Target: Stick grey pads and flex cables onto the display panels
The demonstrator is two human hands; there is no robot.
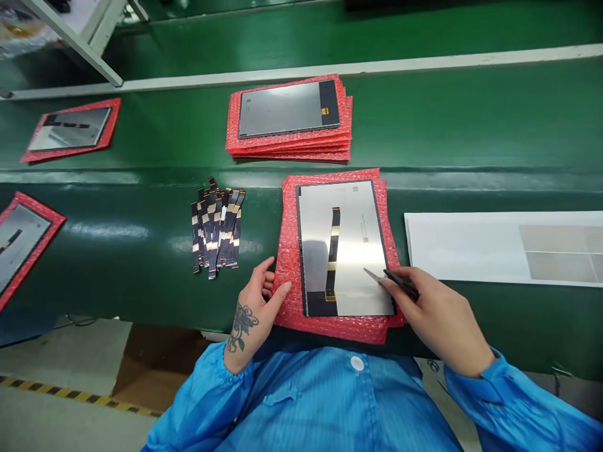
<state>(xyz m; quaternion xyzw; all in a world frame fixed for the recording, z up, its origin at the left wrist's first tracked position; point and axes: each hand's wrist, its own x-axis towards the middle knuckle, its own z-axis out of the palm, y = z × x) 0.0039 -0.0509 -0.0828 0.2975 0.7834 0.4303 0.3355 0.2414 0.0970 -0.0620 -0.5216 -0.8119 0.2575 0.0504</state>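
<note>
A display panel (351, 251) lies face down on a stack of red bubble-wrap sleeves (289, 232) in front of me. Along its left half runs a dark flex cable (332, 246) with gold bands, its lower end at the panel's black strip. My left hand (257, 307) grips the sleeves' left edge, thumb on top and fingers curled at the side. Closed around black tweezers (401, 284), my right hand (436, 314) is at the panel's right edge. The tweezers' tips point left over the panel, apart from the cable. Whether they touch its surface, I cannot tell.
Left of the panel lies a pile of flex cables (217, 229). Behind it sits another panel (282, 112) on stacked red sleeves. Two panels with cables (70, 129) rest at the left. White sheets (464, 248) with grey film lie at the right on the green bench (127, 263).
</note>
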